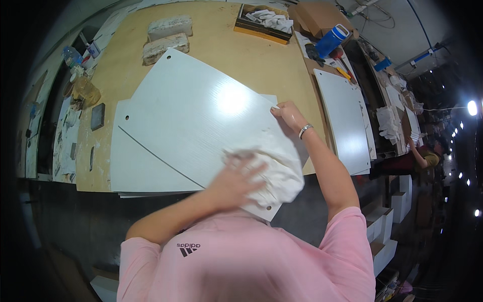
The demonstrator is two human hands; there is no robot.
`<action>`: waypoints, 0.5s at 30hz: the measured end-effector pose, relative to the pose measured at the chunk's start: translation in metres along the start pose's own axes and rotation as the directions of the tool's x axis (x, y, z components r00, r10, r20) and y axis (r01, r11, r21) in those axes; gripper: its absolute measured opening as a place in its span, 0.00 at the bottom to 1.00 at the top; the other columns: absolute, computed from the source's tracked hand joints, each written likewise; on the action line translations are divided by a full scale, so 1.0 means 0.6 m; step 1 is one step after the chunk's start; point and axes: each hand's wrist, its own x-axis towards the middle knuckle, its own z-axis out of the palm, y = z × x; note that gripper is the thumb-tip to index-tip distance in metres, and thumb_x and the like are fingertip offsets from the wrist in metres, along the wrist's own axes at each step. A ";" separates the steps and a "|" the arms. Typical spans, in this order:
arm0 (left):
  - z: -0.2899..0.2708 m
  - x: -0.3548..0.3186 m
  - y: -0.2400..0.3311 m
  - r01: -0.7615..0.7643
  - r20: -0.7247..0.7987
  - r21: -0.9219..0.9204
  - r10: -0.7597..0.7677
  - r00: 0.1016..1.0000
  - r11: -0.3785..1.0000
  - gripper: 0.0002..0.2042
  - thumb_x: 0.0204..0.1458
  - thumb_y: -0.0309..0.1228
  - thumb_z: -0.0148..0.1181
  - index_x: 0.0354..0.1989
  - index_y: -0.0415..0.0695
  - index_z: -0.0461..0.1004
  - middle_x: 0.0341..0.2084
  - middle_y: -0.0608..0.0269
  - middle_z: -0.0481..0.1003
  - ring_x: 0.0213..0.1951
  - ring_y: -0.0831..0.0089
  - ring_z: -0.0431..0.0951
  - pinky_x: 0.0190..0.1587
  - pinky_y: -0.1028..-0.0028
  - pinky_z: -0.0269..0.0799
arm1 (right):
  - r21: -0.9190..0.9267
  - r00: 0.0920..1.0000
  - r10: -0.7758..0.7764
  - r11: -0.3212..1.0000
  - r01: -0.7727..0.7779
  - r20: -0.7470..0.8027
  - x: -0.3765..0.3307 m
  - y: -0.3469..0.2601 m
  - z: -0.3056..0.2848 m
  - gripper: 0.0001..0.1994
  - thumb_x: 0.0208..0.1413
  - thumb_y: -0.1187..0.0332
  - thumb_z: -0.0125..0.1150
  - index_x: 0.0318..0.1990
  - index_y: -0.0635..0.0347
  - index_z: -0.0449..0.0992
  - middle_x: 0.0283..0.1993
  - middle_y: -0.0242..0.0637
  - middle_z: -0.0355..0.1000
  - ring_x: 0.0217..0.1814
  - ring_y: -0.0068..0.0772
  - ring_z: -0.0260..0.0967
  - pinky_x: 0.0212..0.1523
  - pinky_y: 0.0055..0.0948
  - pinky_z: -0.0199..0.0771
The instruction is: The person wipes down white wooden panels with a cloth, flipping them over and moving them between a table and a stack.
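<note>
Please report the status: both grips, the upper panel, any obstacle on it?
Left grip spread on white cloth. Right grip holds upper panel by its edge. Panel askew over lower panel. Cloth covers its lower right.

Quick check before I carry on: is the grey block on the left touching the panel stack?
Apart. The head view shows a strip of bare tan tabletop between the grey block and the panel stack.
</note>
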 end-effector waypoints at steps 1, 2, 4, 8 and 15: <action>-0.035 -0.012 -0.057 0.083 -0.043 0.058 -0.081 0.996 0.995 0.27 0.40 0.40 0.71 0.54 0.60 0.77 0.67 0.60 0.63 0.69 0.52 0.57 0.68 0.38 0.45 | -0.020 1.000 0.008 1.000 -0.008 -0.012 0.002 0.014 0.004 0.22 0.51 0.54 0.59 0.26 0.72 0.75 0.28 0.56 0.73 0.30 0.47 0.69 0.39 0.42 0.67; -0.071 -0.044 -0.118 0.245 -0.138 0.160 -0.224 0.965 0.956 0.27 0.42 0.38 0.70 0.56 0.55 0.76 0.66 0.59 0.64 0.69 0.53 0.59 0.70 0.43 0.46 | -0.033 1.000 0.013 0.999 -0.014 -0.027 0.001 0.021 0.007 0.22 0.52 0.54 0.58 0.27 0.72 0.75 0.29 0.56 0.73 0.31 0.48 0.69 0.40 0.42 0.67; -0.151 -0.157 -0.273 0.624 -0.454 0.211 -0.490 0.744 0.752 0.21 0.47 0.30 0.65 0.53 0.46 0.77 0.59 0.53 0.71 0.64 0.54 0.66 0.67 0.58 0.58 | -0.069 0.999 -0.010 0.998 0.007 -0.043 -0.006 0.016 0.029 0.24 0.53 0.52 0.56 0.27 0.71 0.76 0.30 0.56 0.74 0.32 0.51 0.70 0.40 0.43 0.68; -0.335 -0.322 -0.374 0.965 -0.770 -0.021 -0.620 0.151 0.261 0.18 0.56 0.29 0.60 0.56 0.40 0.75 0.49 0.52 0.79 0.50 0.61 0.79 0.54 0.68 0.72 | -0.286 0.998 -0.037 0.958 0.022 -0.047 -0.032 -0.047 0.047 0.27 0.57 0.48 0.49 0.28 0.69 0.77 0.31 0.55 0.75 0.35 0.56 0.71 0.41 0.45 0.70; -0.042 0.077 -0.076 0.174 -0.039 0.051 -0.172 0.984 0.983 0.25 0.43 0.36 0.72 0.53 0.53 0.77 0.63 0.58 0.68 0.66 0.51 0.62 0.67 0.45 0.54 | -0.343 0.983 -0.105 0.938 0.049 -0.149 -0.031 -0.015 0.053 0.32 0.63 0.44 0.40 0.27 0.66 0.77 0.30 0.54 0.75 0.34 0.58 0.72 0.41 0.47 0.70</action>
